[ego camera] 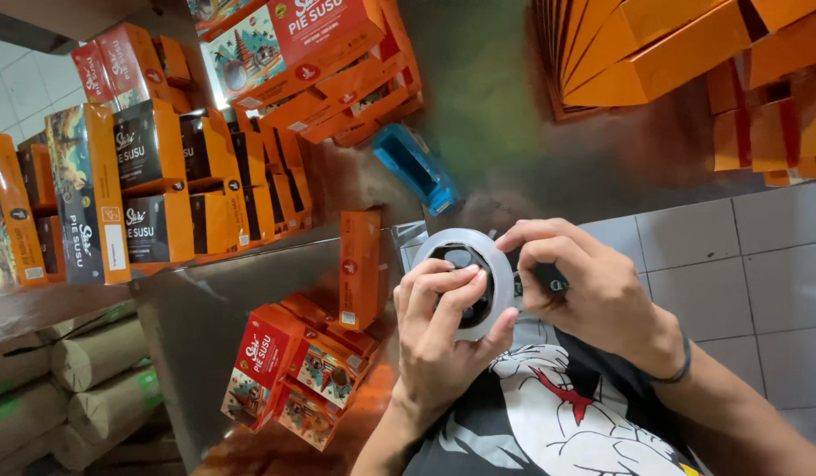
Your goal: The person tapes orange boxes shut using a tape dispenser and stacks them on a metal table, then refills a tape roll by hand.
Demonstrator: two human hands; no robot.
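A roll of clear packing tape [443, 244] with a dark core is held in front of my chest. My left hand [439, 339] grips it from below, fingers through the core and thumb on the rim. My right hand [584, 286] pinches the roll's right edge with thumb and fingertips, a dark band on its wrist. A black shirt with a white and red print [558, 405] shows beneath both hands.
Orange and black cartons [161, 185] are stacked at left, a red and orange box pile [298, 366] lies below, one upright orange box [361, 264] near the tape. A blue tape dispenser [417, 167] lies above. Flat orange boxes [672, 53] sit top right, brown paper rolls [90, 379] bottom left.
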